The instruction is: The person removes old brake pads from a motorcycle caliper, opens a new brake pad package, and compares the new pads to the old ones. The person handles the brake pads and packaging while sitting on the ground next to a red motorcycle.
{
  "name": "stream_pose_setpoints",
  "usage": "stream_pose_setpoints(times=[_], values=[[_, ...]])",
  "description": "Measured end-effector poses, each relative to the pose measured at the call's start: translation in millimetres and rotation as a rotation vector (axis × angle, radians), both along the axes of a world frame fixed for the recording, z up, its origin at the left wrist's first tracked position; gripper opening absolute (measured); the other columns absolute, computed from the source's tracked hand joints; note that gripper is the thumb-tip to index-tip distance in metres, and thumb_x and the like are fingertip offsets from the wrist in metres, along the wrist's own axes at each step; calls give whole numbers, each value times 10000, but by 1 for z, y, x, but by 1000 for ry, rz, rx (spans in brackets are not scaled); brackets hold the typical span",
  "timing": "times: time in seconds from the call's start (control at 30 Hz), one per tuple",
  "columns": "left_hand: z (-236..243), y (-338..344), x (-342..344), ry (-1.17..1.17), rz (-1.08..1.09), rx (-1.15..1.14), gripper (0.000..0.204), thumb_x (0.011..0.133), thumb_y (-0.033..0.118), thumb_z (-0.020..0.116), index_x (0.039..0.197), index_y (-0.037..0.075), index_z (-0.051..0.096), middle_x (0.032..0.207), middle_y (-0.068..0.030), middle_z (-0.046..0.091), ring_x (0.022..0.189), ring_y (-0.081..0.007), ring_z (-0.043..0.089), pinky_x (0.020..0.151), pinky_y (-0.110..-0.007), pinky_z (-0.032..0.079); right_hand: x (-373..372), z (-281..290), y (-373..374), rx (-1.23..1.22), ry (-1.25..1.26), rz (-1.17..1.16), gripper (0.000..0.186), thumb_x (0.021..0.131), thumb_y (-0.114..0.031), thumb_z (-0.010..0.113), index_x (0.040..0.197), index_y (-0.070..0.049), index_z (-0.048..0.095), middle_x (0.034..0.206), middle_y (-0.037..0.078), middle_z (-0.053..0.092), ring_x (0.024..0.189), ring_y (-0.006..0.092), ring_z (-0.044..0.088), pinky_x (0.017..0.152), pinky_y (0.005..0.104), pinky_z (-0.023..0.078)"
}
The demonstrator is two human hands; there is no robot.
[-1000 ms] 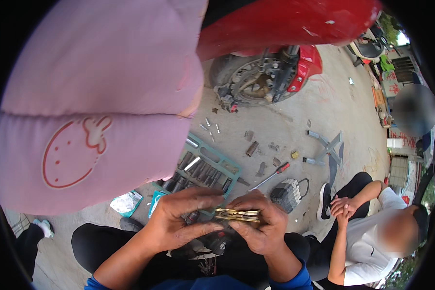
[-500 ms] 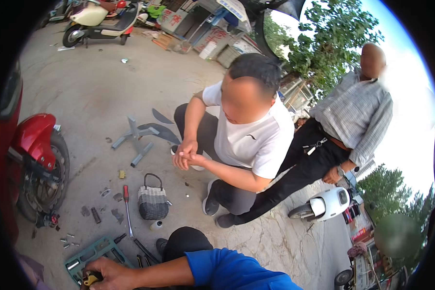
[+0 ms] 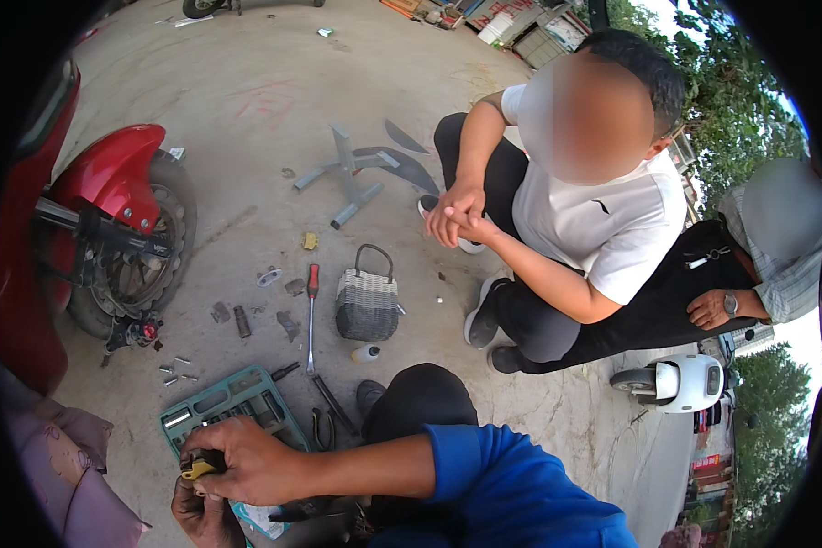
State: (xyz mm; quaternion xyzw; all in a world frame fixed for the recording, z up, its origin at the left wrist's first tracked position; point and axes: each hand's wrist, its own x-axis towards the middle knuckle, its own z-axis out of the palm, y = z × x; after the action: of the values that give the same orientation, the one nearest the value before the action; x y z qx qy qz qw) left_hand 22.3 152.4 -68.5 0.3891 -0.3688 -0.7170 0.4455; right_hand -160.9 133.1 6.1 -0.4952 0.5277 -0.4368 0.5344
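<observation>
My right hand (image 3: 256,459) reaches in from the right in a blue sleeve, its fingers closed on a small yellow and black part (image 3: 205,464), whose exact kind I cannot make out. Just below, my left hand (image 3: 201,519) has its fingers curled against the lower side of the same part. Both hands are over the near edge of an opened teal socket-set case (image 3: 212,399), with metal sockets in its slots. To the left, a red scooter's front wheel (image 3: 181,196) has a red and black metal assembly (image 3: 140,333) hanging low beside it.
A red-handled screwdriver (image 3: 311,320), a woven basket (image 3: 367,306), a small bottle (image 3: 366,353), pliers (image 3: 322,429) and several bolts (image 3: 177,372) lie around the case. A grey metal stand (image 3: 347,173) is farther off. A person in white (image 3: 603,219) squats opposite; another (image 3: 776,228) stands behind.
The view has tipped downward and shifted left, so the ground things appear higher and farther right. My left hand now shows at the part. The squatting person's hands stay clasped.
</observation>
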Motion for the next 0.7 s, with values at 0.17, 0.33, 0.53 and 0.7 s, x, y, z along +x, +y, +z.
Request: stream_pose_setpoints(times=[0.17,0.33,0.53,0.7], values=[[1,-4,1,59,72,27,341,963,193,727,1190,-38,624,1179,-106,687,1072,-185,660,985,-334,494,1,-2,-17,12,-25,51,292,698,-64,750,959,47,681,852,219,688,811,351,695,728,399,526],[-2,-6,11,-71,101,-99,302,942,200,754,1110,-35,666,1133,-97,707,1046,-183,669,985,-336,493,4,-8,-22,-48,-123,105,294,704,-86,746,955,52,677,860,215,693,821,336,694,753,393,523],[6,17,5,-171,139,-77,291,923,163,769,1113,-42,689,1105,-96,718,1008,-178,668,967,-337,498,-8,-8,-11,-18,-127,194,311,750,-140,766,1002,22,683,918,167,682,869,313,672,807,390,518],[35,45,-6,-243,92,39,305,899,238,809,993,-36,718,1014,-75,720,950,-164,650,898,-333,504,-19,2,20,121,-175,193,306,791,-160,780,1033,5,693,964,137,683,947,311,654,847,400,500]])
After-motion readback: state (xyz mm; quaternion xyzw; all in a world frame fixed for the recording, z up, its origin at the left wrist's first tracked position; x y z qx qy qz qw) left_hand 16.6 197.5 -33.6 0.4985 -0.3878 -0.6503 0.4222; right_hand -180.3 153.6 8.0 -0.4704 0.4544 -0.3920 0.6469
